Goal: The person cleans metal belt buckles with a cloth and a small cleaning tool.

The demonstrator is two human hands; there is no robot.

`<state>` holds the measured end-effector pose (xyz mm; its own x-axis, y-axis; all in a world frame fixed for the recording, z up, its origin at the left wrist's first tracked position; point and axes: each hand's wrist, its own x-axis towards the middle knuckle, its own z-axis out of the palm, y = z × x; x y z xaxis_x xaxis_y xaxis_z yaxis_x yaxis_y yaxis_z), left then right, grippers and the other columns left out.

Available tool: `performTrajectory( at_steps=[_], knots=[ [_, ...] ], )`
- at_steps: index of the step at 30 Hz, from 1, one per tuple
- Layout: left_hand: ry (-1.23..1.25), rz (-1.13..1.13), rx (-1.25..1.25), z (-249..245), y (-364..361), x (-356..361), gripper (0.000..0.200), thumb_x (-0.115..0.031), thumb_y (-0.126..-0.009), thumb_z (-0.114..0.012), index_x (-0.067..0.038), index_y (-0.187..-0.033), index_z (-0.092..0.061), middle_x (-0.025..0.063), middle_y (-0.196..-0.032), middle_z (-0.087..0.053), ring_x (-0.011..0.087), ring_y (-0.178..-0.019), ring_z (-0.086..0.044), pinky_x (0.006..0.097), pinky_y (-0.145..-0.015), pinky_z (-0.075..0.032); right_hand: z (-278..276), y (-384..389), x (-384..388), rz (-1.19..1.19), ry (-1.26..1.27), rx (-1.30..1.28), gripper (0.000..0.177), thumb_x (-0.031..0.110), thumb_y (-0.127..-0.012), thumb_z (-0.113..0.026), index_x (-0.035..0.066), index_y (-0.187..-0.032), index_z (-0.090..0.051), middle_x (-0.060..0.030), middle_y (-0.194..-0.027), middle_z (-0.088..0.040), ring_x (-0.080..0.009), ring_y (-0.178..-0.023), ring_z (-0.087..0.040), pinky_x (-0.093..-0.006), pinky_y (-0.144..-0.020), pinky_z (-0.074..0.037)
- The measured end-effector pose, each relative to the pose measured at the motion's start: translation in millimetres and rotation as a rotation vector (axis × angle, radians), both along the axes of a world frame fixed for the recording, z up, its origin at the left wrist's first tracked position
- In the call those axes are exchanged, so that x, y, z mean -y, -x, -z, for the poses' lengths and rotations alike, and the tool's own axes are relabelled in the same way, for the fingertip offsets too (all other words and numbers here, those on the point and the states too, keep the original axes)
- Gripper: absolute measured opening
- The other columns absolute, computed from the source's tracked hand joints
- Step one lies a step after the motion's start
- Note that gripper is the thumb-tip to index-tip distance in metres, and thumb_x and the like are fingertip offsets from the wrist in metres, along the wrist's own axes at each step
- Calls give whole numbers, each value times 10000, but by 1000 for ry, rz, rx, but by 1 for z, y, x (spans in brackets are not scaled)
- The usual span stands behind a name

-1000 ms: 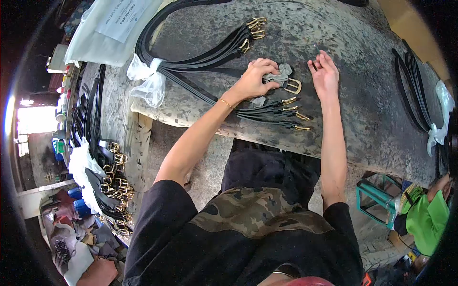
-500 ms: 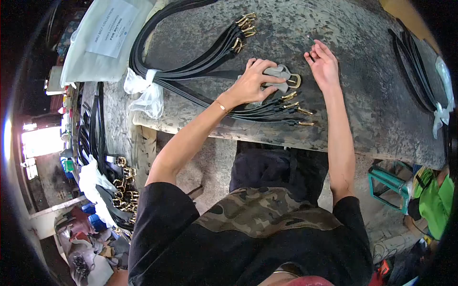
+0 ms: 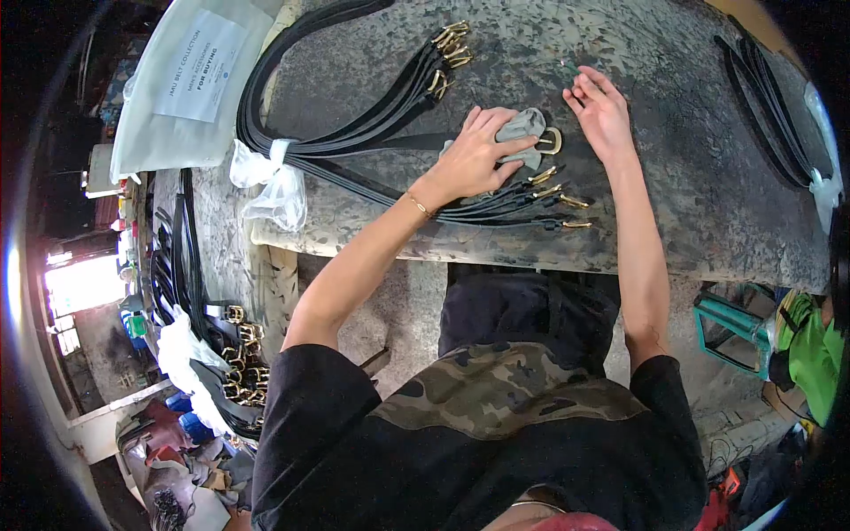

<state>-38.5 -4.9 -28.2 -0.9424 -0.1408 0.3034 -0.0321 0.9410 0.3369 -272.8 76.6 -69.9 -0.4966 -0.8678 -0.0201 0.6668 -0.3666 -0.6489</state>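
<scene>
Mottled table [image 3: 699,186], near edge: four belt ends [image 3: 558,202] lie beside the left hand [image 3: 474,159], which presses a cloth [image 3: 524,126] flat on one buckle [image 3: 552,141]. Right hand [image 3: 602,111] rests just beyond, fingers together, empty; another bunch [image 3: 447,49] lies untouched farther back.

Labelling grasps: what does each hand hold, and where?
Left hand grips a grey cloth by its bunched middle, pressed on a belt buckle. Right hand: cannot tell.

Mottled grey worktable [image 3: 708,177], daylight from a bright opening [image 3: 80,283] — cluttered floor [image 3: 177,469] below.
</scene>
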Motion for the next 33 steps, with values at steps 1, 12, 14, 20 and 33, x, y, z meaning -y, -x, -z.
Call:
performTrajectory(
  at_steps=[1, 12, 14, 20, 33],
  knots=[
    [17, -27, -12, 2, 1, -2, 432, -210, -807, -698, -165, -1231, -637, 197, -1304, -469, 375, -1231, -431, 519, -1071, -302, 0, 0, -1, 2, -15, 0, 212, 32, -923, -584, -18, -1128, -586, -29, -860, -580, -127, -806, -567, -366, -882, -512],
    [-262, 86, -101, -2, -5, 7, 268, -38, -631, -694, -39, -898, -721, 163, -1229, -511, 338, -1196, -463, 417, -1000, -389, -2, -1, -5, -13, -8, -23, 222, 62, -935, -582, -10, -1145, -587, -30, -887, -580, -125, -814, -559, -345, -878, -504],
    [-313, 36, -124, -2, -3, 10, 222, -38, -650, -685, -25, -869, -717, 161, -1210, -539, 340, -1175, -493, 392, -966, -420, -5, -2, -5, -3, -49, -14, 214, 66, -932, -591, -7, -1133, -591, -28, -882, -576, -126, -807, -559, -337, -858, -508],
    [-260, -203, -150, 7, 0, 2, 272, -74, -719, -662, 12, -976, -688, 204, -1180, -565, 374, -1145, -527, 404, -961, -444, -3, 0, -5, -17, -40, -28, 210, 69, -929, -597, -10, -1123, -594, -24, -866, -572, -118, -798, -558, -328, -832, -514],
    [-275, -112, 114, -26, -34, -8, 210, -114, -820, -657, -12, -998, -703, 222, -1345, -463, 349, -1176, -524, 380, -1009, -414, -1, 2, -1, -61, -11, -39, 199, 86, -938, -590, 1, -1117, -608, -9, -864, -574, -107, -803, -554, -328, -838, -513]
  ],
)
